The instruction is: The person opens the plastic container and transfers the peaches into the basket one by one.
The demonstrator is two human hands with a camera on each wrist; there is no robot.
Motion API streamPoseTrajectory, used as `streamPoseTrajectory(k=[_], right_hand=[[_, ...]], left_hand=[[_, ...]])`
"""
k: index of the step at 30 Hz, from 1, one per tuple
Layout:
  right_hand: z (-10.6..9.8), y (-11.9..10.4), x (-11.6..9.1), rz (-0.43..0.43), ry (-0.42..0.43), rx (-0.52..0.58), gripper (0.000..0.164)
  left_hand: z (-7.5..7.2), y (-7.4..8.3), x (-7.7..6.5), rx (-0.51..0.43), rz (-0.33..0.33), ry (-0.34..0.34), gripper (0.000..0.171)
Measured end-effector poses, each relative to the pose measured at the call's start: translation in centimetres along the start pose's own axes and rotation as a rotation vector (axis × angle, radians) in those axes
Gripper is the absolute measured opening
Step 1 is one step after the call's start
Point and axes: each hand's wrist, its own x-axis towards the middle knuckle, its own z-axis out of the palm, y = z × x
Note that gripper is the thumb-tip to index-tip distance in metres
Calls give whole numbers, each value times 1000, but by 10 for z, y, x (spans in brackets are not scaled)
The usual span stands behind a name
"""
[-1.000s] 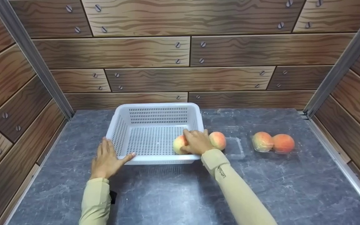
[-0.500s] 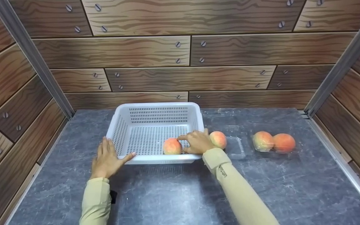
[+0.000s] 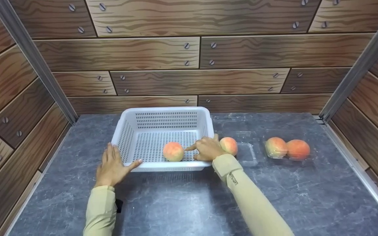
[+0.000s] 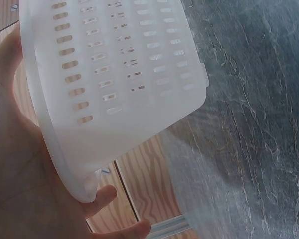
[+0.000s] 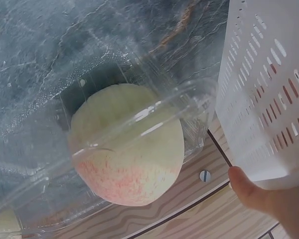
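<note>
A white perforated plastic basket (image 3: 162,167) stands on the dark table. Inside it, near the front wall, lies a peach (image 3: 173,151). My left hand (image 3: 112,167) rests against the basket's left front corner, fingers straight and thumb over the front rim. My right hand (image 3: 208,149) reaches over the right rim, its extended fingers just right of the peach and apart from it. Right beside the basket, a second peach (image 5: 127,149) sits in a clear plastic clamshell (image 3: 250,154). In the right wrist view a fingertip shows at the basket wall (image 5: 269,89).
Farther right, another clear clamshell holds two peaches, a yellowish one (image 3: 276,147) and a redder one (image 3: 298,149). Wood-patterned walls (image 3: 162,54) and metal posts (image 3: 356,62) enclose the table (image 3: 189,200) at the back and sides.
The peach in the basket has left my right hand and rolled left along the front wall. My right hand has stayed near the right rim; my left hand has not moved.
</note>
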Motion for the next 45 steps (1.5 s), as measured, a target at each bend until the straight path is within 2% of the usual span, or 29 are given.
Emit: streamPoseTrajectory(k=[6,13,16,23,34,45], right_hand=[[-1,0,1,7,-16,12,32],[-13,4,0,32,-31,188,32],[-20,6,-2,17,-9,236,32],[-30,15,-7,-60,115,234,24],[-36,25,-12,-53,234,242,20],[-37,35,-16,-77,284,210,20]], left_hand=[[-1,2,-1,-2,1,0,121],[0,1,0,-1,6,12,122],[1,-1,0,-1,7,20,123],[1,0,-1,-12,4,17,122],[1,0,0,-6,1,10,122],[0,2,0,0,9,33,121]])
